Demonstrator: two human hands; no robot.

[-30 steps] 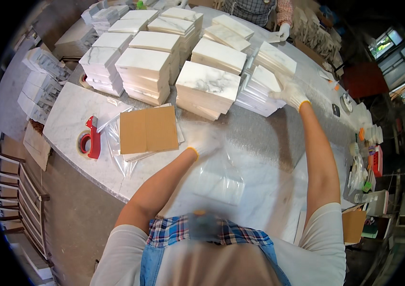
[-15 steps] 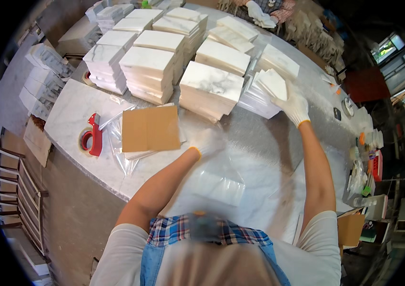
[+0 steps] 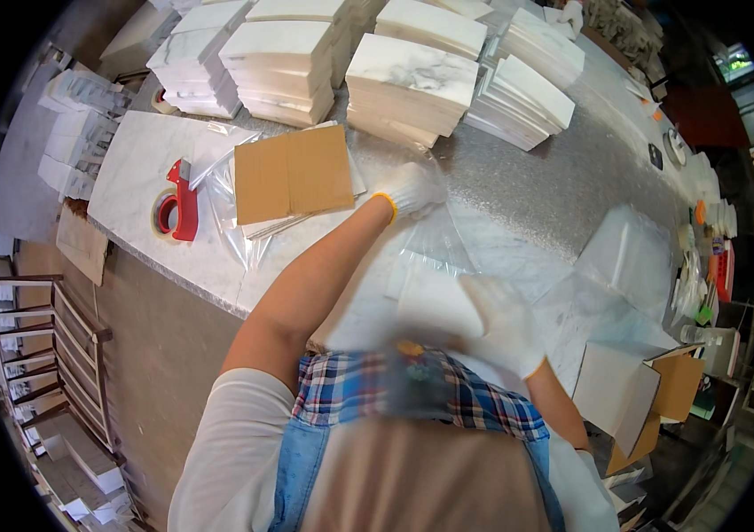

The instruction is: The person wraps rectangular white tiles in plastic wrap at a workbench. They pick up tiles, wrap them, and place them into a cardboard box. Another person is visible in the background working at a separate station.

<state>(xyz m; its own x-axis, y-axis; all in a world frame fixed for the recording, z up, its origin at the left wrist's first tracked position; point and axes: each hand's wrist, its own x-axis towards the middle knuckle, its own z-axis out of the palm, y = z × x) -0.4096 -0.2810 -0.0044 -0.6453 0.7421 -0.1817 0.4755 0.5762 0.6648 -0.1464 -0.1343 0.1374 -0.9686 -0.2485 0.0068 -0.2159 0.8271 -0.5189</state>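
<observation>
My right hand (image 3: 508,330), in a white knitted glove and smeared by motion, grips a white marble tile (image 3: 437,300) close to my apron. The tile's near edge is blurred. Farther off, my left hand (image 3: 414,191), gloved alike with a yellow cuff, is closed on a clear plastic bag (image 3: 435,244) that spreads over the table toward me. Left of it, a brown cardboard sheet (image 3: 293,175) lies on top of several thin white pieces and crumpled clear film. A red tape dispenser (image 3: 184,202) rests beyond them on the left.
Tall stacks of marble tiles (image 3: 412,75) stand along the far side, with a leaning row of tiles (image 3: 523,102) at their right. Translucent plastic bags (image 3: 627,253) lie on the right. An open cardboard box (image 3: 621,390) stands at the near right. A wooden rack (image 3: 44,355) is at the left.
My right hand has come from the leaning tiles back toward my body, carrying a tile. My left hand has shifted slightly with the plastic bag. The view has tilted downward.
</observation>
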